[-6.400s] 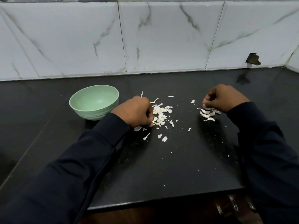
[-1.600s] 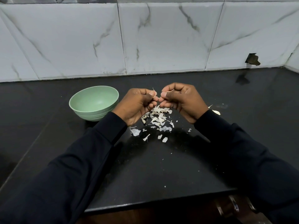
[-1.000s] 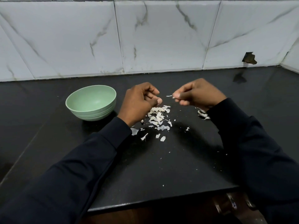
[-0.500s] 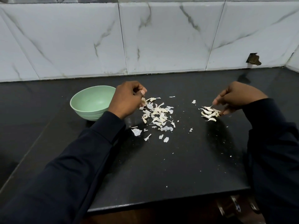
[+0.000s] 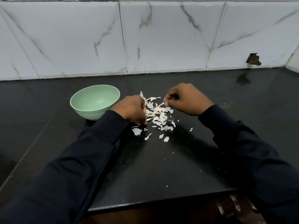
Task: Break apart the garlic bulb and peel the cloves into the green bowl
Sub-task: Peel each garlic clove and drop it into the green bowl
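Now the right grip (image 5: 186,101) pinches a pale garlic sliver (image 5: 162,104) btw thumb & forefinger. It sits well right of the green bowl (image 5: 87,113), just above the peel pile (image 5: 159,117) on the black surface (image 5: 161,172). The left grip (image 5: 131,110), just right of the bowl, is curled w/ fingertips down at the pile's near edge. Can't tell if it holds anything.

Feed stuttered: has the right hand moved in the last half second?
Yes. The right hand has swung left toward the bowl, now pinching a white scrap over the peel pile.
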